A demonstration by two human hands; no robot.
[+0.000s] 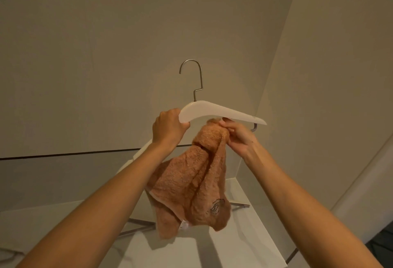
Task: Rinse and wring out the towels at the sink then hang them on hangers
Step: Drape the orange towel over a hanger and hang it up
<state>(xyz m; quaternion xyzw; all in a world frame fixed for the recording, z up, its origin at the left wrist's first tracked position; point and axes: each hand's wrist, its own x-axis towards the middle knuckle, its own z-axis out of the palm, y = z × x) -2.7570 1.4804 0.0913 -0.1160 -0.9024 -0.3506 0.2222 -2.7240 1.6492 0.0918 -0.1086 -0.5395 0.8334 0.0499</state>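
- On the towel point(187, 189): dark stitched motif point(215, 205); white tag point(184, 225) unreadable.
- Centre frame, left grip point(169, 127) clamped round hanger point(223, 112).
- There, right grip point(238, 138) pinches towel's top just under hanger; towel hangs below both.

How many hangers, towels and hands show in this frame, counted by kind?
hanger: 1
towel: 1
hands: 2, the left hand gripping the hanger and the right hand pinching the towel
Total: 4
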